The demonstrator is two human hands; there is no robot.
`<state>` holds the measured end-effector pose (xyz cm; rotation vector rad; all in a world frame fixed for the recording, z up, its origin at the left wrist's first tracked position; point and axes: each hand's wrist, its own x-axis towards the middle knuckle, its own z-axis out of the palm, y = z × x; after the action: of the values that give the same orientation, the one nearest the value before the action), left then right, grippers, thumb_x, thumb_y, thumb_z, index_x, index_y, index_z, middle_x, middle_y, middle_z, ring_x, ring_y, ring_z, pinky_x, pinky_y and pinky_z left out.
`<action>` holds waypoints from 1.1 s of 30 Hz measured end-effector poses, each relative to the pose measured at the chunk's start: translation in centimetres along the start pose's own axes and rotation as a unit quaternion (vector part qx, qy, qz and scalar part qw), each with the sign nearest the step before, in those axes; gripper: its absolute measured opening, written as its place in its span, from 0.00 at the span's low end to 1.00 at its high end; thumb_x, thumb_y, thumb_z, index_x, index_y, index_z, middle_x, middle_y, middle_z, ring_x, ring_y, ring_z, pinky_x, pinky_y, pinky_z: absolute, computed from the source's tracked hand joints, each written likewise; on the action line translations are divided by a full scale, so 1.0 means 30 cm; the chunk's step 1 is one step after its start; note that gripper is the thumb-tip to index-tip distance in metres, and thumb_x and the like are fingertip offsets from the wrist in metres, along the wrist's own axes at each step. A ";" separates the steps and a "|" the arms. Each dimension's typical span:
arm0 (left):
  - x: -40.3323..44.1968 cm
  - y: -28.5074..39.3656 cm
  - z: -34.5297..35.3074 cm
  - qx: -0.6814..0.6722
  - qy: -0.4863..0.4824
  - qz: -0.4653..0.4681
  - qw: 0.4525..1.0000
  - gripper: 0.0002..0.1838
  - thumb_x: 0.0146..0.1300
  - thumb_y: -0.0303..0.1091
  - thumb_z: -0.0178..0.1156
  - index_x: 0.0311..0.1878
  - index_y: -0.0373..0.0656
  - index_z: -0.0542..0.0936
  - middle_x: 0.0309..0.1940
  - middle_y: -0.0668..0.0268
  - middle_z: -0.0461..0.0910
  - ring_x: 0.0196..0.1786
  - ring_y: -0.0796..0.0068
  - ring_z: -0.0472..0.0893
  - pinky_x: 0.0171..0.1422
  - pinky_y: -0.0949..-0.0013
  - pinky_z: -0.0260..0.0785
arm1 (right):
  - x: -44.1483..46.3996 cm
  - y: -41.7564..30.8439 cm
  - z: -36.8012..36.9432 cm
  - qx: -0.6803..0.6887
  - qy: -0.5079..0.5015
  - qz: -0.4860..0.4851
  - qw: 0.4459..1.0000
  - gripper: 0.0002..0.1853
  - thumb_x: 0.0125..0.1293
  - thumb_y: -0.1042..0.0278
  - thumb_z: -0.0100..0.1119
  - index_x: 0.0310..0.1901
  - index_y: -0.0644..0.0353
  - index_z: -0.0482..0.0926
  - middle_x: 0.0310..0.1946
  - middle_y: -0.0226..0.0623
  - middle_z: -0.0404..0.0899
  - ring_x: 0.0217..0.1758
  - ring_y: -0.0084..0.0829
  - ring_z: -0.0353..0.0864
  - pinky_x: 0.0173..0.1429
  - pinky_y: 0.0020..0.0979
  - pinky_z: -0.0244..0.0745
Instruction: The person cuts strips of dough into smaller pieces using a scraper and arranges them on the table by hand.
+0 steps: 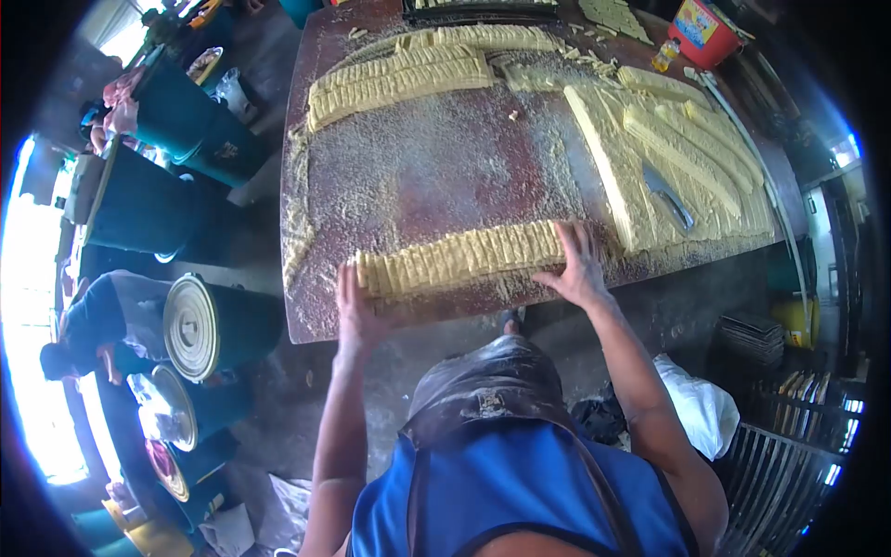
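Note:
A long row of cut dough strips (464, 258) lies along the near edge of the table, the strips packed side by side. My left hand (355, 302) is at the row's left end, fingers stretched out and touching it. At the right end is my right hand (579, 269), its fingers extended against the dough and its thumb spread apart towards me. Both hands are open, with the row between them. To the right, a knife (668, 197) rests on a thick dough slab (608, 176) beside long uncut dough strips (691, 153).
Flour dusts the brown table (436, 176). More rows of cut dough (399, 84) lie at the back. A red bucket (703, 35) and a bottle (665, 56) stand at the far right. Lidded drums (200, 325) line the left, where another person (111, 316) bends over.

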<state>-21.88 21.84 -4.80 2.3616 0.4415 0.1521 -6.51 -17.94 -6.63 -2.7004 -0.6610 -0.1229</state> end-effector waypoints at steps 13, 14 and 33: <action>0.496 0.031 0.119 0.115 0.126 -0.020 0.985 0.64 0.40 0.38 0.85 0.79 0.52 0.54 0.77 0.42 0.48 0.78 0.36 0.52 0.79 0.39 0.53 | 0.508 0.039 0.240 -0.006 0.096 -0.002 0.995 0.65 0.43 0.25 0.75 0.78 0.48 0.52 0.76 0.61 0.47 0.77 0.74 0.48 0.73 0.80 0.46; 0.589 0.035 0.116 0.128 0.142 -0.026 0.981 0.63 0.42 0.41 0.84 0.79 0.52 0.54 0.76 0.42 0.50 0.77 0.36 0.54 0.78 0.40 0.54 | 0.600 0.048 0.259 -0.002 0.094 0.002 0.996 0.65 0.43 0.25 0.75 0.78 0.48 0.52 0.76 0.61 0.47 0.77 0.74 0.48 0.73 0.80 0.46; 0.761 -0.209 -0.205 0.249 0.118 0.199 0.940 0.35 0.64 0.50 0.70 0.68 0.40 0.73 0.68 0.47 0.72 0.69 0.45 0.73 0.72 0.44 0.67 | 0.695 0.219 -0.197 0.113 -0.104 0.085 0.984 0.35 0.67 0.55 0.69 0.71 0.58 0.67 0.74 0.47 0.61 0.67 0.43 0.74 0.72 0.49 0.69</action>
<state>-3.68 38.16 -4.86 2.9273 0.1059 0.5767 15.01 -16.52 0.24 -2.5535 -0.4660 0.2650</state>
